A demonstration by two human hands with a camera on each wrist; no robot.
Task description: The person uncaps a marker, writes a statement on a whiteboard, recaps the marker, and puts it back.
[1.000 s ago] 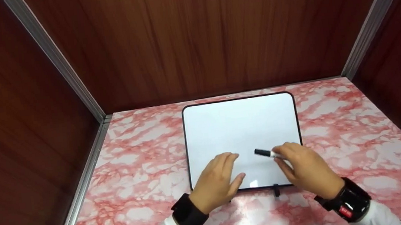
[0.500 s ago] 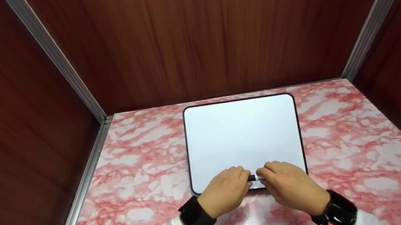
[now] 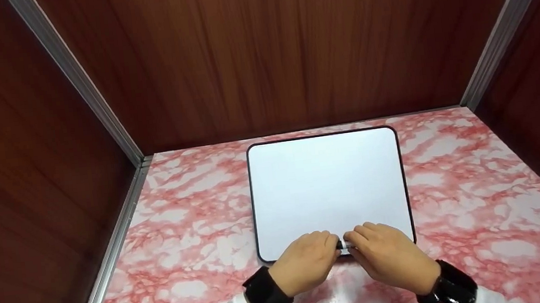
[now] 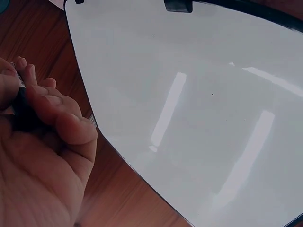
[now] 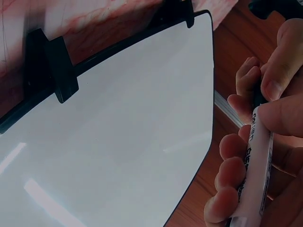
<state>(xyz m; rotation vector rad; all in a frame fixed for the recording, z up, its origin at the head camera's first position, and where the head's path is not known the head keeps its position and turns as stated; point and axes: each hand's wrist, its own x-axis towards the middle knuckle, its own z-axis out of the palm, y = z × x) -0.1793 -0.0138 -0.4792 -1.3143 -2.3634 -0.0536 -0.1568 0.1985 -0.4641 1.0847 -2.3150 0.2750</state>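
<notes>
Between my two hands is a whiteboard marker [image 5: 255,165] with a white, printed barrel and a black cap. In the head view only a short bit of the marker [image 3: 344,245] shows, lying level across the gap. My left hand [image 3: 306,260] pinches the black cap end with thumb and fingers. The white barrel is gripped by my right hand [image 3: 391,254], its fingers curled along it. Both hands are over the near edge of a black-framed whiteboard [image 3: 328,180], whose surface bears no visible marks. In the left wrist view, curled fingers [image 4: 61,111] partly hide the black cap.
The board stands on a red and white marbled table [image 3: 198,229]. Black clip-like feet [image 5: 64,71] hold its near edge. Wood-grain panels [image 3: 260,57] rise behind and at both sides, joined by metal rails [image 3: 89,100].
The left hand, apart from the marker a second ago, has come to hold its cap. Both hands have drawn together and lowered toward the board's near edge; the marker has turned level.
</notes>
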